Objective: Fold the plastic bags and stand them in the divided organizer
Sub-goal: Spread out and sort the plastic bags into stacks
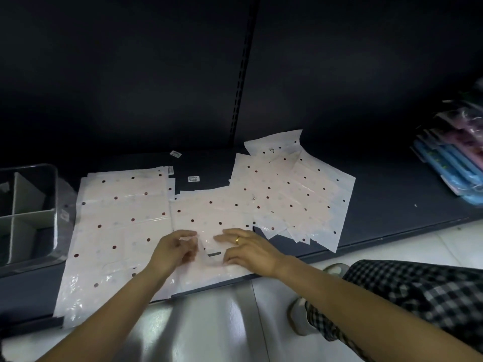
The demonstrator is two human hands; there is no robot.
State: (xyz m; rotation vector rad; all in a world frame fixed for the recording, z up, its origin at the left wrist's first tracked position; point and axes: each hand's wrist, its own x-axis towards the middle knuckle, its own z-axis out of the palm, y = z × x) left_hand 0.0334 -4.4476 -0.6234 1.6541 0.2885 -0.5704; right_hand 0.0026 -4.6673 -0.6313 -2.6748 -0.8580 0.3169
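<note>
the left hand [175, 248] pinches the middle bag [209, 218]; right hand [245, 246] fingers lie flat. the slippery film may slide under them, making a crooked fold.

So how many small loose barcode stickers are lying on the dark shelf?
3 in view: one white barcode sticker far back on the dark shelf, one in the gap between the bag piles, one at the left pile's back corner. Bags may hide more.

The organizer [27, 212] sits at the shelf's [392, 202] left end; bags [122, 223] lie right of it along the front edge, packets [454, 163] at the right end.
</note>
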